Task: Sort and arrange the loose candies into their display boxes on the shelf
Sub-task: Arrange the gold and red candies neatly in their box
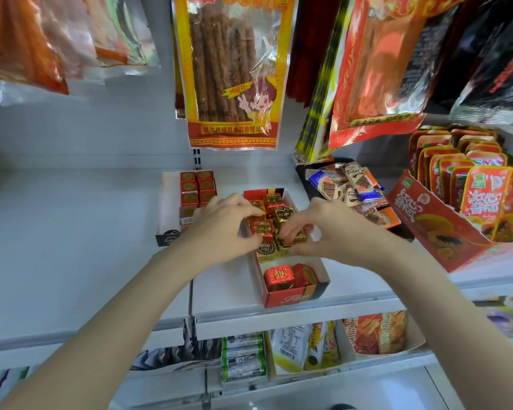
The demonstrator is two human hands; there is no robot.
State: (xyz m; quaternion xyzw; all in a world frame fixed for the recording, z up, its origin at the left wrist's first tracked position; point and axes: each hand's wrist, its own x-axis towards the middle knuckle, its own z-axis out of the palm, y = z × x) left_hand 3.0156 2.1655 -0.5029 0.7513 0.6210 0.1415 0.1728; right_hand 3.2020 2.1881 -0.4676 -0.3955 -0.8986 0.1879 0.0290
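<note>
On the white shelf a red display box lies lengthwise, open at the top, and everything here is placed relative to it. Both hands are over its middle. The left hand has its fingers curled round a red foil candy at the box's left wall. The right hand pinches a gold foil candy between narrow fingers at the box's right side. More gold and red cubes fill the far end of the box, and two red candies sit at its near end. Left of the box stands a white box of small red cubes; right of it, a dark tray of wrapped bars.
</note>
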